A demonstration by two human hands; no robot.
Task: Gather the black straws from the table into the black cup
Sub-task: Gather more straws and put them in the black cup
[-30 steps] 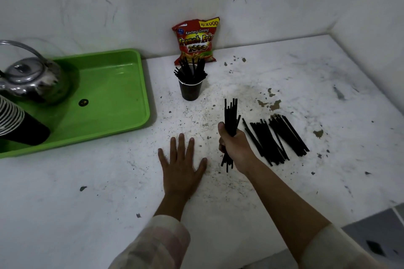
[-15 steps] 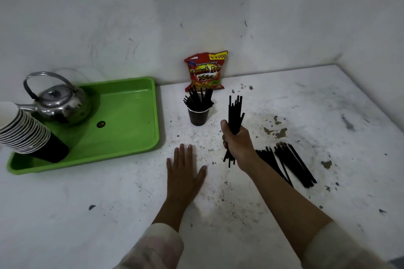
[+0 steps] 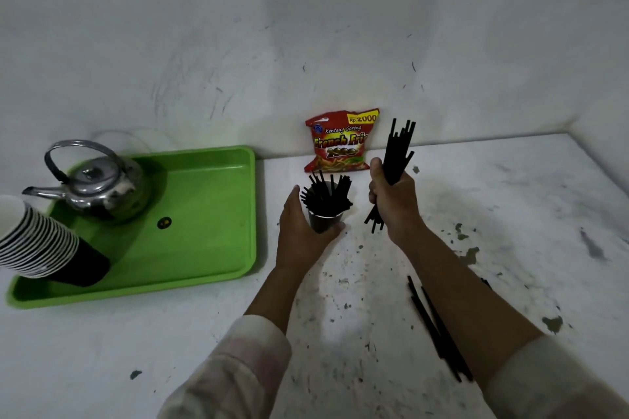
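Right hand (image 3: 391,201) fisted round a bundle of black straws (image 3: 396,153), held upright above the desk (image 3: 510,214), just right of the black cup (image 3: 323,219). Left hand (image 3: 301,228) wrapped about the cup's left side and base, thumb across its front; the cup stands on the desk, already stuffed with straws. More loose straws (image 3: 439,333) lie on the desk near the right forearm, partly hidden by it. Left: green tray (image 3: 211,214) carrying a metal kettle (image 3: 98,187) and a tilted stack of paper cups (image 3: 41,245). Red French-fries snack bag (image 3: 340,141) leans on the wall behind the cup.
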